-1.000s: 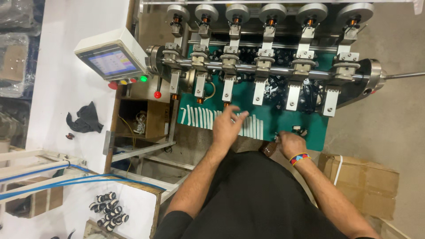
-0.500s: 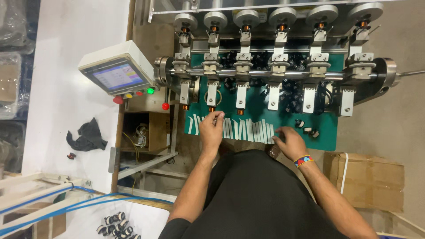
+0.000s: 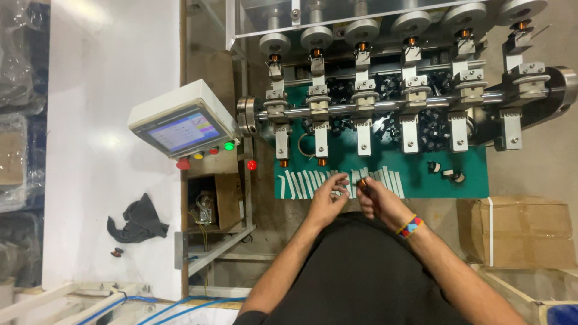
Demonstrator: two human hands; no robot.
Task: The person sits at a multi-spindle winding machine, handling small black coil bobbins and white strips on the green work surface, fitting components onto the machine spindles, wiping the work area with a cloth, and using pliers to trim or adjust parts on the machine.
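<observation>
Your right hand pinches a small copper-wound coil between its fingers, just above the green bench. Your left hand hovers beside it, fingers loosely spread over the white paper strips beneath.

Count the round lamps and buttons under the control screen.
4: green lamp nearest the screen, small yellow button, red button at left, red lamp at right. More may be hidden.

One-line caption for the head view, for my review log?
Both hands, left and right, meet over the green mat with its white strips, the right pinching a small coil, below a six-station winding machine.
</observation>
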